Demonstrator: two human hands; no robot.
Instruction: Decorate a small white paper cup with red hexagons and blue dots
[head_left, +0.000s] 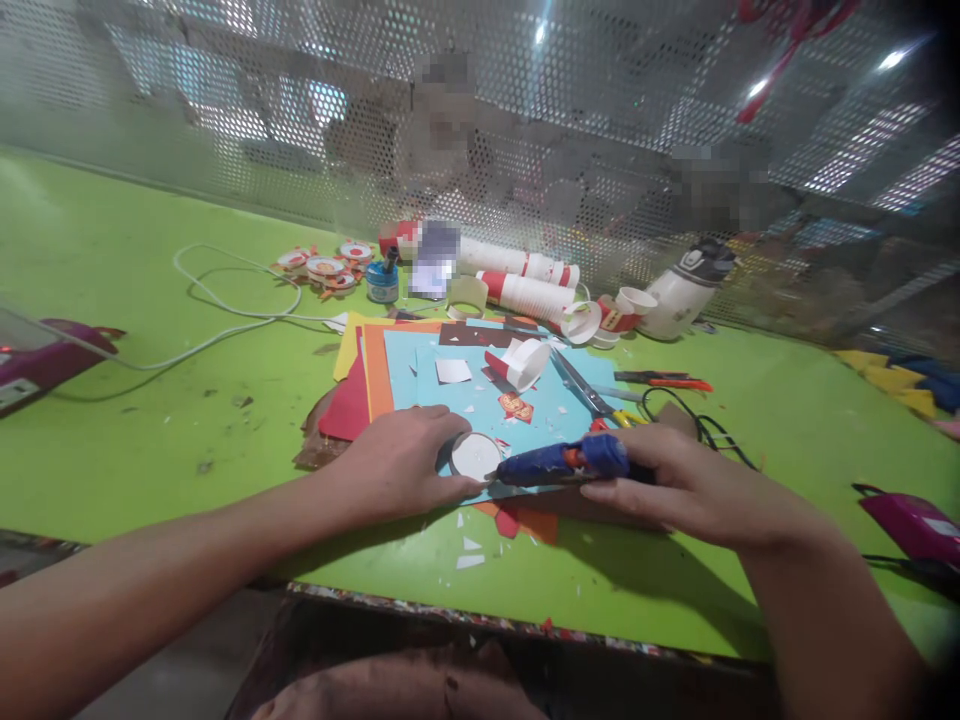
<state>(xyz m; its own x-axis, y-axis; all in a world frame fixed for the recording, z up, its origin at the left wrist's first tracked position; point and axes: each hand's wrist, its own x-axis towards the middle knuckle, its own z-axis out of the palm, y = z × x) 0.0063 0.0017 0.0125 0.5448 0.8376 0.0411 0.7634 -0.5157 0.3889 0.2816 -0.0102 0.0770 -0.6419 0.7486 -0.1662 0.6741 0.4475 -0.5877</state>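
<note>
- Green table [180, 450], near edge: white paper scraps [470, 562] lie scattered in front of the worker.
- Just beyond, the left hand [405, 455] curls thumb and fingers about a round white piece [475, 457], steadying it on the paper.
- The right hand [675, 480] grips a blue glue gun [559, 462], its tip at the piece's near right rim; whether they touch cannot be told.
- Beneath and behind, blue sheets [401, 372] carry more offcuts, a cut cup [529, 363] on its side and, to the right, open scissors [581, 382].
- Farther back at left, a cluster of decorated rounds [325, 267] with red and orange trim looks finished; by comparison, the piece in hand, its top plain, appears at an early stage, with gluing under way and trim lacking.
- Beside the cluster stands a blue bottle [382, 285]; stacked cups [529, 297], apparently uncut, and a flask [679, 300] lie rightward, before a perforated screen [262, 110].
</note>
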